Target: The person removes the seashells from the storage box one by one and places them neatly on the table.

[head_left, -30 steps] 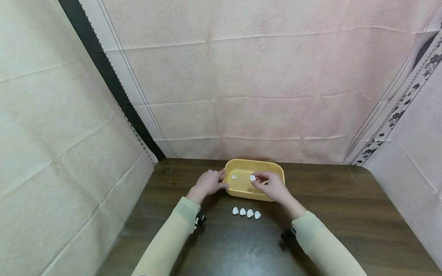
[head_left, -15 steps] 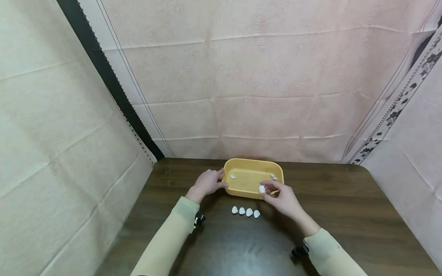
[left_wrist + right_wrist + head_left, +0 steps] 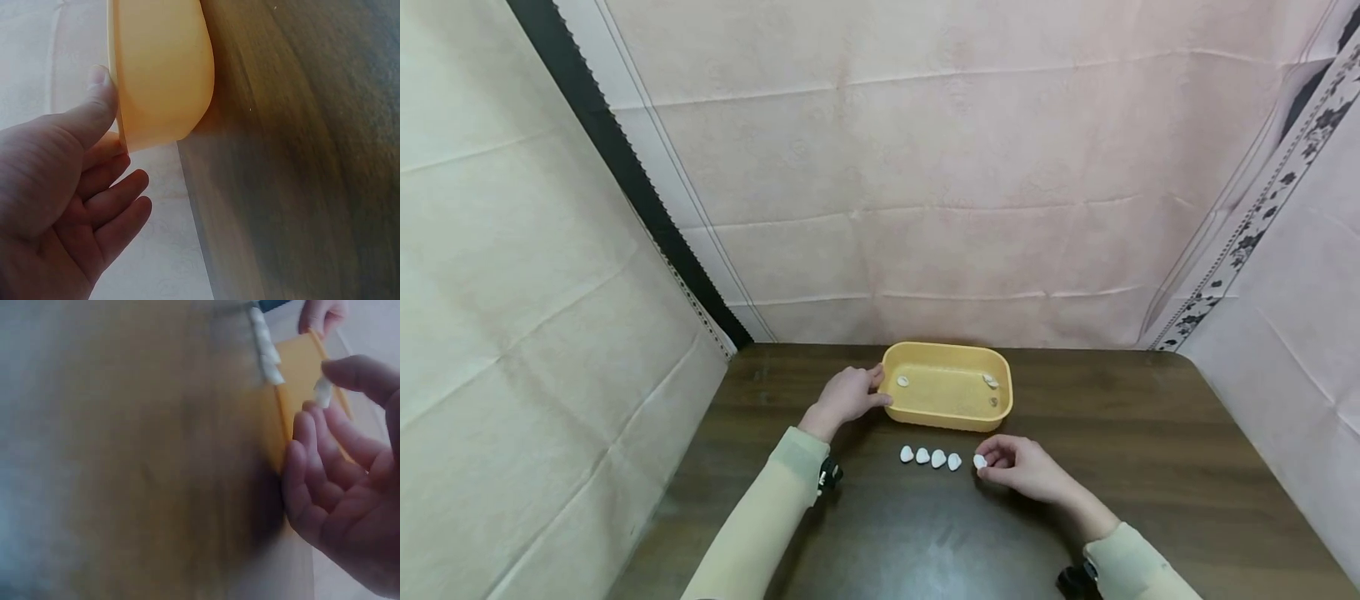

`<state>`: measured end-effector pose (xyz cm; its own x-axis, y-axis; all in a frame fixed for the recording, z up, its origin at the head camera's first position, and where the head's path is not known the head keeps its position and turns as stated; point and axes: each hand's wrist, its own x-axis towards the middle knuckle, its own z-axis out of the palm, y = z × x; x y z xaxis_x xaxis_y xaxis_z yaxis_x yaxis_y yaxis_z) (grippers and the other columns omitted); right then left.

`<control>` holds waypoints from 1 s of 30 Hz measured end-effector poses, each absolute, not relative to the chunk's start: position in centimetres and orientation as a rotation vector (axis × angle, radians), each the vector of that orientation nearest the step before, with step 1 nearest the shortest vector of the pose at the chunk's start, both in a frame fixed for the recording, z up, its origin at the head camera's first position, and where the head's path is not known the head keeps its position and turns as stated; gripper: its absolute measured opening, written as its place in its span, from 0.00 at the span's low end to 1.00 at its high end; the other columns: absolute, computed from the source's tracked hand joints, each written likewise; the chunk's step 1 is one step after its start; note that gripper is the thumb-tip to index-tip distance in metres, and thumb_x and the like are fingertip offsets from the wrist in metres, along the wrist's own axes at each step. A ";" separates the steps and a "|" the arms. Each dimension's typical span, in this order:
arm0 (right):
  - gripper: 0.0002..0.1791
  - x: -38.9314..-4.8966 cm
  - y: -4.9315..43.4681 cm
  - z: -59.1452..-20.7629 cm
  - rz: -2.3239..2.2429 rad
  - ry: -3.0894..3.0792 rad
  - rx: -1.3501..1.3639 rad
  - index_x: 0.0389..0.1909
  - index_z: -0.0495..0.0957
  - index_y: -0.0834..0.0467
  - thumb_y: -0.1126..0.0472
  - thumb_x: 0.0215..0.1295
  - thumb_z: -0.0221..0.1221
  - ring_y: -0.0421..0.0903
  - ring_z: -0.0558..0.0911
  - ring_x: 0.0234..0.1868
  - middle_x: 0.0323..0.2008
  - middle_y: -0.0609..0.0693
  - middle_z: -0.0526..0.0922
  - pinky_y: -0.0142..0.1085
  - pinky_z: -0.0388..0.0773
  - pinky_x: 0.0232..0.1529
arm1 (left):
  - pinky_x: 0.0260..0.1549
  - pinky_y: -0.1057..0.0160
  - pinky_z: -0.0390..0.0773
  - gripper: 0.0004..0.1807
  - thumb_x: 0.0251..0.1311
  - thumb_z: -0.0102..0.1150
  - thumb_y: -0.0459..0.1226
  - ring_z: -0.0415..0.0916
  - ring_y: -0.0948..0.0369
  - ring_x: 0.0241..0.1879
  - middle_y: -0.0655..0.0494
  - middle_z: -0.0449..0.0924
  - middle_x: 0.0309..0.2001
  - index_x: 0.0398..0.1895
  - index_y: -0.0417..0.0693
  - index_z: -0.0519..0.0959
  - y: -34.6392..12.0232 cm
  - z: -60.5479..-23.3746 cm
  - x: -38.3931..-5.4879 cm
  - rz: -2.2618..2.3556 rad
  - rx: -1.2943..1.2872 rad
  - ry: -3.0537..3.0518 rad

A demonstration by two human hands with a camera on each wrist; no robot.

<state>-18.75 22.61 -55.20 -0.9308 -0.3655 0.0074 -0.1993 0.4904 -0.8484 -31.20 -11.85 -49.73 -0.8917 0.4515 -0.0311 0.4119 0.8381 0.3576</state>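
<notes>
Between my right hand's thumb and fingertips is a small white shell-shaped piece, pinched just right of a row of similar white pieces on the table. The right wrist view shows this pinched piece edge-on, with the other fingers loosely bent. My left hand holds the left end of a shallow yellow plastic tray. Seen from the left wrist, the thumb lies along the tray's rim and the index finger is partly hidden behind it. Inside the tray lie several small pale pieces.
A dark brown wooden table carries everything, with the tray near its back edge. Pale cloth hangs behind, and more cloth rises on the left. Both wrists wear a dark strapped device.
My right hand has brought the white piece out of the tray and down toward the right end of the row. My left hand stays at the tray; the view has shifted slightly.
</notes>
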 end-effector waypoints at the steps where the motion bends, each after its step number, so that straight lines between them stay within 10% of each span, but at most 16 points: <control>1: 0.12 -18.8 22.5 -55.3 -1.409 2.560 -0.482 0.47 0.86 0.56 0.58 0.66 0.74 0.43 0.83 0.37 0.36 0.46 0.85 0.32 0.80 0.38 | 0.68 0.50 0.76 0.38 0.71 0.69 0.53 0.74 0.50 0.71 0.51 0.67 0.77 0.77 0.45 0.72 -11.9 -49.7 -31.3 0.520 0.685 2.906; 30: 0.10 -19.1 20.9 -55.4 -1.175 2.758 -0.478 0.40 0.86 0.53 0.57 0.62 0.77 0.36 0.79 0.33 0.30 0.39 0.82 0.32 0.78 0.37 | 0.70 0.48 0.74 0.37 0.71 0.69 0.52 0.72 0.50 0.73 0.52 0.67 0.78 0.77 0.45 0.72 -11.6 -49.6 -31.2 0.540 0.634 2.889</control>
